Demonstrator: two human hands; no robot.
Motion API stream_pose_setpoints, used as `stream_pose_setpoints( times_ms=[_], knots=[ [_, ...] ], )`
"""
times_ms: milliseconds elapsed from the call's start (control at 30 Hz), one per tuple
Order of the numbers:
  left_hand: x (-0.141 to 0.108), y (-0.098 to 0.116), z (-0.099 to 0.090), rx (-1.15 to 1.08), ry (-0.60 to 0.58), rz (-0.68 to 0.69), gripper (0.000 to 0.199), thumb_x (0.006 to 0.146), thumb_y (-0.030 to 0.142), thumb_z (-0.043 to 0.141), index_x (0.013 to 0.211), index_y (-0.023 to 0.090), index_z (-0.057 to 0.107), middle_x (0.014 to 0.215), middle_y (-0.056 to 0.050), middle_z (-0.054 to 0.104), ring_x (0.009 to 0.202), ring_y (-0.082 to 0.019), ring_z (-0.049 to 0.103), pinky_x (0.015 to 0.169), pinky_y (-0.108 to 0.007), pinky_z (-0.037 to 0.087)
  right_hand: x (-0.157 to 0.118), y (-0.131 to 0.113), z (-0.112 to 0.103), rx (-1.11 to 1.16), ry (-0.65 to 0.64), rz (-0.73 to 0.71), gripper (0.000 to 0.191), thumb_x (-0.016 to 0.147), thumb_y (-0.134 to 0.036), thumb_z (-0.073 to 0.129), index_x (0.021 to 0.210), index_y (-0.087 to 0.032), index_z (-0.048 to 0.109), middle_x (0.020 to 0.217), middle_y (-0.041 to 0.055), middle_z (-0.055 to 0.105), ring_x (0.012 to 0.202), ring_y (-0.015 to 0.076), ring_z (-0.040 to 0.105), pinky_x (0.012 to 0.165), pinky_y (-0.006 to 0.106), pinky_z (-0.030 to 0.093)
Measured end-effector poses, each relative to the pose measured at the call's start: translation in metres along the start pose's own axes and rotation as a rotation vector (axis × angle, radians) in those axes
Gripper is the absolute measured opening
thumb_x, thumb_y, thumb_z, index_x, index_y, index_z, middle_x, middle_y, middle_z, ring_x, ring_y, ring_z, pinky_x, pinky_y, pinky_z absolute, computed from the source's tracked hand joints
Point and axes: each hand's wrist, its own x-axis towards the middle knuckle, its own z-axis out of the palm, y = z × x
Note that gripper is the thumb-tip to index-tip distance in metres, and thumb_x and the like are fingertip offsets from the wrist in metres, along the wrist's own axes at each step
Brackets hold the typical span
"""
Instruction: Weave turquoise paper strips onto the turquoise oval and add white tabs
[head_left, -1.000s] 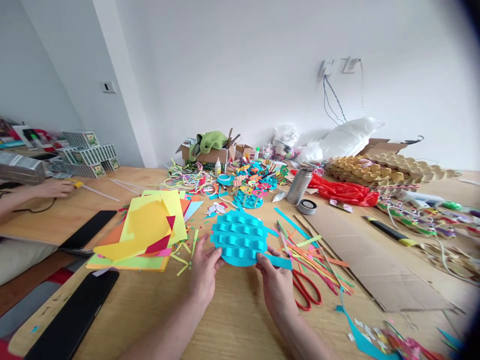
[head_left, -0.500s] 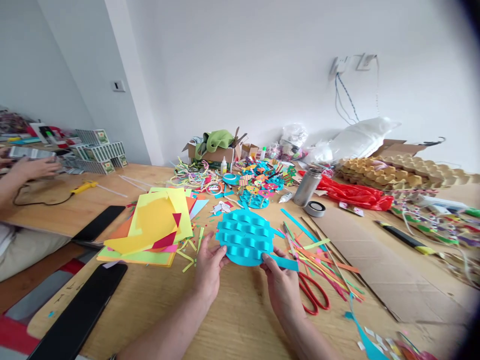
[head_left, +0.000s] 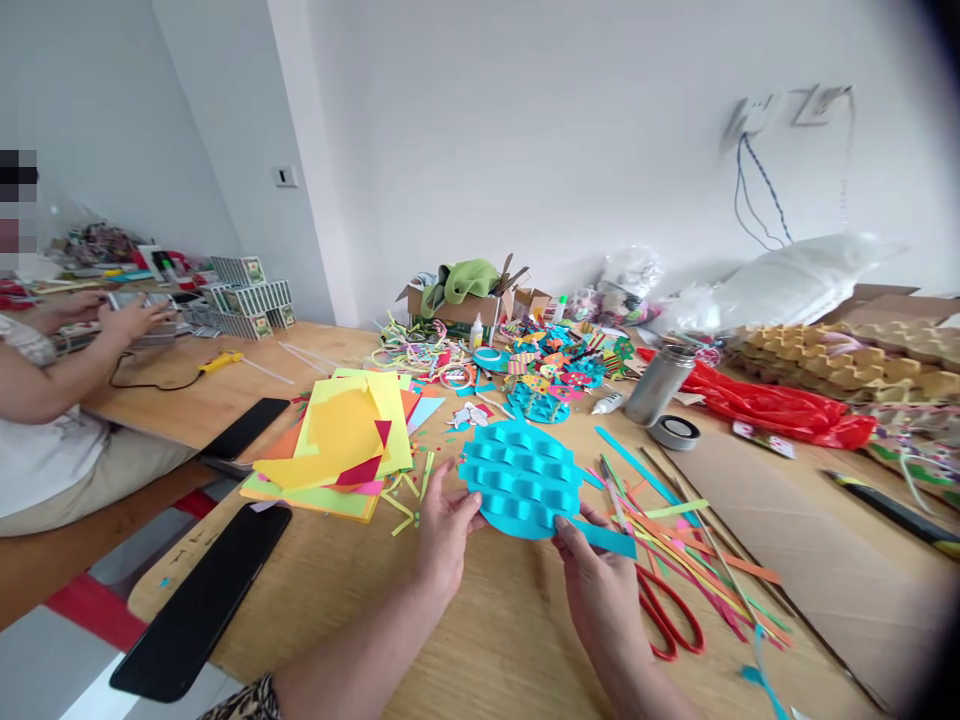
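Note:
A blue paper disc [head_left: 517,478] with rows of raised paper loops is held above the table, tilted toward me. My left hand [head_left: 448,525] pinches its lower left edge between thumb and fingers. At the lower right edge, my right hand [head_left: 592,565] grips the disc with a blue strip [head_left: 611,540] that sticks out to the right. Red-handled scissors [head_left: 667,610] lie just right of my right hand, their blades among colored paper strips [head_left: 697,545]. Stacked yellow and orange sheets [head_left: 337,435] lie left of my left hand.
Behind the disc are blue paper pieces, a glue bottle [head_left: 476,331] and a box [head_left: 457,300]. A metal flask [head_left: 660,385], red plastic [head_left: 780,405], egg trays [head_left: 840,360] and cardboard [head_left: 787,530] stand or lie right. Black phone-like slabs [head_left: 202,600] and a seated person [head_left: 52,400] are left.
The view has turned left, so things appear further right and more of the other person shows. Both my hands keep their hold on the blue disc.

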Motion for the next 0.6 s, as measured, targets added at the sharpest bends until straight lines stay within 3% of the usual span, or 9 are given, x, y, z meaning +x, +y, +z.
stream_pose_setpoints(
  times_ms=[400, 600],
  knots=[
    [-0.0014, 0.0029, 0.0017, 0.033, 0.017, -0.003, 0.089, 0.063, 0.029, 0.081, 0.139, 0.017, 0.035, 0.077, -0.005, 0.072, 0.075, -0.022, 0.07, 0.068, -0.032, 0.055, -0.0018, -0.0022, 0.0012, 0.005, 0.027, 0.011, 0.06, 0.057, -0.035, 0.086, 0.106, -0.02, 0.057, 0.076, -0.0002, 0.072, 0.07, 0.0173, 0.064, 0.07, 0.03, 0.05],
    [0.0, 0.0006, -0.0007, 0.058, 0.022, 0.005, 0.087, 0.065, 0.029, 0.079, 0.139, 0.017, 0.035, 0.079, -0.005, 0.072, 0.078, -0.023, 0.07, 0.07, -0.034, 0.055, -0.004, -0.006, 0.0059, 0.013, -0.033, 0.007, 0.047, 0.06, -0.038, 0.083, 0.099, -0.022, 0.063, 0.088, 0.0031, 0.072, 0.079, 0.0204, 0.065, 0.076, 0.035, 0.052]
  ],
)
